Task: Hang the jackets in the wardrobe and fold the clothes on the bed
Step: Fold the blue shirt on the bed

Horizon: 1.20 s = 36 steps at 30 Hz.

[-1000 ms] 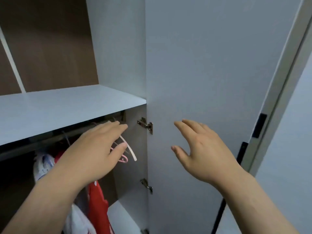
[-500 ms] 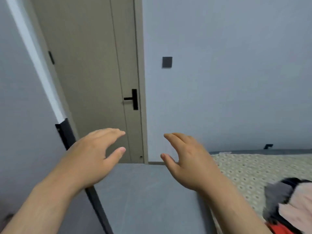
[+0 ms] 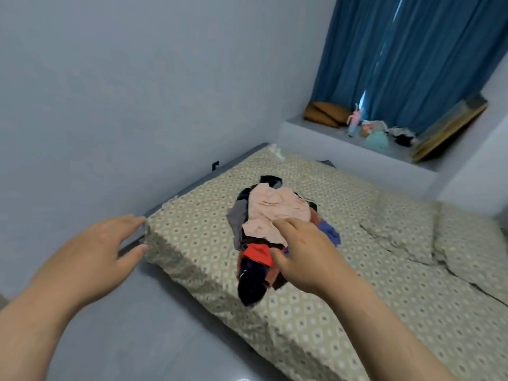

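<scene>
Both hands were empty, fingers loose and spread. The right hand [image 3: 305,257] was stretched toward the bed, its fingertips over the near side of the pile of clothes [image 3: 270,215]. Whether they already touched the cloth I could not tell. The left hand [image 3: 90,259] hung over the floor by the corner of the bed [image 3: 357,312], well apart from the pile.

A second earlier the person had stood facing the open wardrobe with these hands up by the hangers on the rail. They had since swung past the room door and round to the bed. I took that to mean one trip to the wardrobe was over and the next garment was about to be fetched.

The pile sat in the middle of the patterned sheet. A crumpled pink garment [image 3: 277,210] lay on top, a red piece [image 3: 257,254] just under the right thumb, and a black garment [image 3: 251,287] trailed toward the bed's edge. Behind hung a blue curtain [image 3: 412,56].
</scene>
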Available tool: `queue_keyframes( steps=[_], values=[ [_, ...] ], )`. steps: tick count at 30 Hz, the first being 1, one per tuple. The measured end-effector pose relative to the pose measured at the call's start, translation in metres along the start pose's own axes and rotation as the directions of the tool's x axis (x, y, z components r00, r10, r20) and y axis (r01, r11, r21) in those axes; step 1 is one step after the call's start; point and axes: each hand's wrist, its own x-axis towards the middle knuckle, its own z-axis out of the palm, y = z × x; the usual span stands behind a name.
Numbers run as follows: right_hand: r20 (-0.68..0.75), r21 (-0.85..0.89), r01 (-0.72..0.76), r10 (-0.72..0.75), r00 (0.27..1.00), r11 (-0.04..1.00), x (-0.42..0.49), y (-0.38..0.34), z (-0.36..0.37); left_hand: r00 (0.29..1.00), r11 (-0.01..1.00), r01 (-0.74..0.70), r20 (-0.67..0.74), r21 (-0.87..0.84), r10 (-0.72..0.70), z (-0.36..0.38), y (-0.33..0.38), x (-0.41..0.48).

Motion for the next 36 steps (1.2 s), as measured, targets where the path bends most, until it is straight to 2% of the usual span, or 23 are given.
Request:
queue_keyframes(
  steps=[5, 8, 11, 18, 23, 32, 36],
  values=[
    [0.010, -0.020, -0.202, 0.203, 0.979, 0.979, -0.047, 0.080, -0.007, 0.973, 0.980, -0.167, 0.143, -0.109, 0.181, 0.057, 0.066, 0.043],
    [-0.008, -0.005, -0.294, 0.294, 0.956, 0.956, -0.070, 0.127, -0.015, 0.942, 0.952, -0.271, 0.163, -0.144, 0.293, 0.081, 0.118, 0.060],
    [-0.019, 0.020, -0.328, 0.329, 0.944, 0.944, -0.085, 0.173, -0.021, 0.924, 0.933, -0.319, 0.163, -0.168, 0.345, 0.102, 0.171, 0.072],
    [0.042, 0.059, -0.330, 0.328, 0.944, 0.942, -0.099, 0.290, -0.017, 0.915, 0.941, -0.271, 0.251, -0.201, 0.317, 0.175, 0.271, 0.078],
    [0.112, 0.104, -0.351, 0.339, 0.934, 0.931, -0.101, 0.359, 0.001, 0.896, 0.952, -0.219, 0.342, -0.216, 0.284, 0.227, 0.318, 0.083],
    [0.221, 0.117, -0.354, 0.323, 0.920, 0.928, -0.019, 0.430, 0.047, 0.884, 0.969, -0.110, 0.424, -0.219, 0.196, 0.306, 0.330, 0.158],
    [0.278, 0.110, -0.342, 0.301, 0.912, 0.933, 0.040, 0.446, 0.057, 0.892, 0.957, -0.029, 0.424, -0.288, 0.155, 0.333, 0.329, 0.206]
  ],
)
